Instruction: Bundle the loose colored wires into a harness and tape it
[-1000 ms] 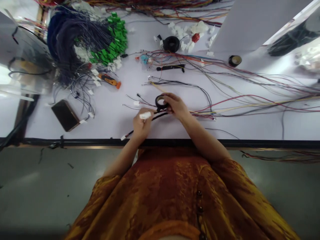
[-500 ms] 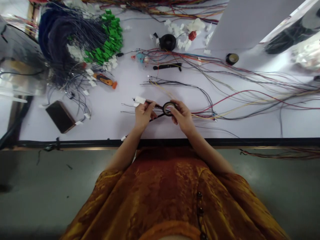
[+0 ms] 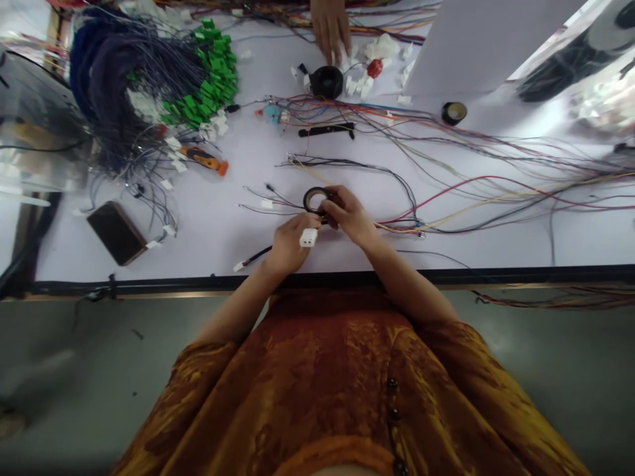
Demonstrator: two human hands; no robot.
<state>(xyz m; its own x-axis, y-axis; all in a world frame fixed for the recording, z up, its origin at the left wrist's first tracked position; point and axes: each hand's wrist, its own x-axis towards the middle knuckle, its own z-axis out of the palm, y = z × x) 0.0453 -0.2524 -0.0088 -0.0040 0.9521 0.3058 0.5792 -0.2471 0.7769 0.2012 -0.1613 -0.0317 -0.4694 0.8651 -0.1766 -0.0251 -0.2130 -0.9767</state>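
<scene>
My right hand (image 3: 348, 215) is closed on a roll of black tape (image 3: 307, 200), its ring tilted up beside the fingertips. My left hand (image 3: 290, 243) is closed around a bundle of wires, and a white plug connector (image 3: 308, 237) on that bundle sticks up over the fingers. The two hands almost touch at the wires. Below the left hand a dark sleeved cable ends in a small white connector (image 3: 239, 266). Loose thin wires (image 3: 272, 198) lie just beyond the left hand. Red, yellow and black wires (image 3: 397, 227) run off to the right from under my right hand.
Another person's hand (image 3: 331, 30) reaches in at the top, by a black tape roll (image 3: 326, 82). Blue wires with green connectors (image 3: 218, 73), an orange cutter (image 3: 201, 157) and a phone (image 3: 116, 233) lie at left. Another tape roll (image 3: 454, 113) sits at right.
The tape roll has moved left and up around the wires. My left hand has turned, swinging the white connector toward me. Another person's hand has appeared at the top.
</scene>
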